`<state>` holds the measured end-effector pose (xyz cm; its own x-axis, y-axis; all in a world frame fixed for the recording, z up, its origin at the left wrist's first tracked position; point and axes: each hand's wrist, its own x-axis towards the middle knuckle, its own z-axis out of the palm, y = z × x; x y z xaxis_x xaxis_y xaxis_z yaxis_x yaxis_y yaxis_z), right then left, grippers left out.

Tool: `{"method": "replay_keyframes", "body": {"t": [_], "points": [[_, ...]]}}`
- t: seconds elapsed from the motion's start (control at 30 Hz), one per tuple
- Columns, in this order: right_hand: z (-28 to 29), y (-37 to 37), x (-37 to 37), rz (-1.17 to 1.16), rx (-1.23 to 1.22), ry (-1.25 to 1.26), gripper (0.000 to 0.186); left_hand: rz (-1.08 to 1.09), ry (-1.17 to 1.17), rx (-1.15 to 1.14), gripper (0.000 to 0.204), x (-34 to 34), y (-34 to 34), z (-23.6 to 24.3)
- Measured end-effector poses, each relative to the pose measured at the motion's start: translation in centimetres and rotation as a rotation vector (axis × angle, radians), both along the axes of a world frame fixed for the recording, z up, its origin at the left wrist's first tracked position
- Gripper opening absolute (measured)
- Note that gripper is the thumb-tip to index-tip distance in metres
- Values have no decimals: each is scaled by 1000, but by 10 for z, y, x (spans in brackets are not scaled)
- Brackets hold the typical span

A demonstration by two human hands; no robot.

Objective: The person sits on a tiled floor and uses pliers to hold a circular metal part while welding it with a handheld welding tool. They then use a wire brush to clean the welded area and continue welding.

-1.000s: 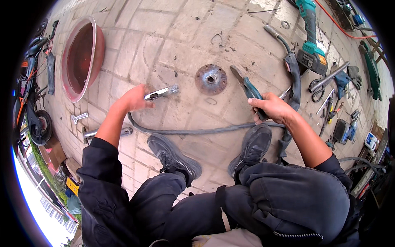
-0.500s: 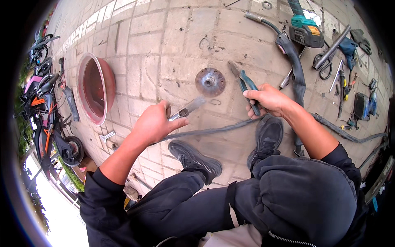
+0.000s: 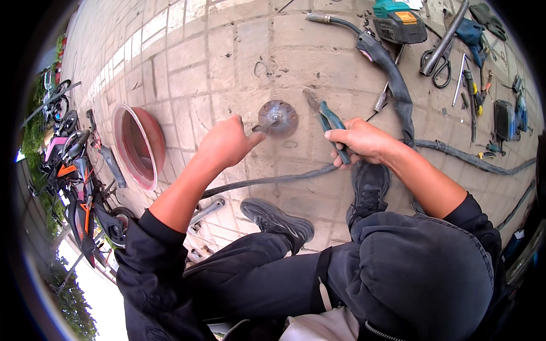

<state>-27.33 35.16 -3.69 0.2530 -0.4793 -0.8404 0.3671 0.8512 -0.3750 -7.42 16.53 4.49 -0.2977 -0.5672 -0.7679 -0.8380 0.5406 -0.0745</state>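
Observation:
My left hand is closed round a short shiny metal tube; most of it is hidden by the fingers. Its visible part overlaps the left side of a round steel flange with a raised centre hub and holes near its edge. Whether tube and flange touch, I cannot tell. To the right, my right hand grips pliers with teal handles, jaws pointing up and away, above the paving. A bent wire ring lies just below the flange.
A reddish wheel rim stands at left, motorbikes beyond it. A black cable crosses before my shoes. A welding torch, a cordless tool's battery, scissors and a metal pipe lie at right.
My left hand has moved forward, bringing the tube from beside the flange to over its left part. My right hand keeps its hold on the pliers. The whole view has shifted slightly.

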Motion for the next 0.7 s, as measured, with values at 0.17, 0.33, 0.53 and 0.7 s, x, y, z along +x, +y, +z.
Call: {"method": "replay_keyframes", "body": {"t": [0.17, 0.33, 0.53, 0.7], "points": [[-1, 2, -2, -1, 24, -21, 33, 20, -66, 97, 60, -22, -5, -2], [-2, 2, -4, -4, 27, -19, 33, 58, -118, 184, 64, -28, -11, -3], [-6, 2, -4, -21, 26, -15, 33, 155, -151, 328, 65, -6, -21, -5], [-10, 5, -3, -21, 19, 21, 30, 157, -80, 413, 51, 32, -8, -1]]}}
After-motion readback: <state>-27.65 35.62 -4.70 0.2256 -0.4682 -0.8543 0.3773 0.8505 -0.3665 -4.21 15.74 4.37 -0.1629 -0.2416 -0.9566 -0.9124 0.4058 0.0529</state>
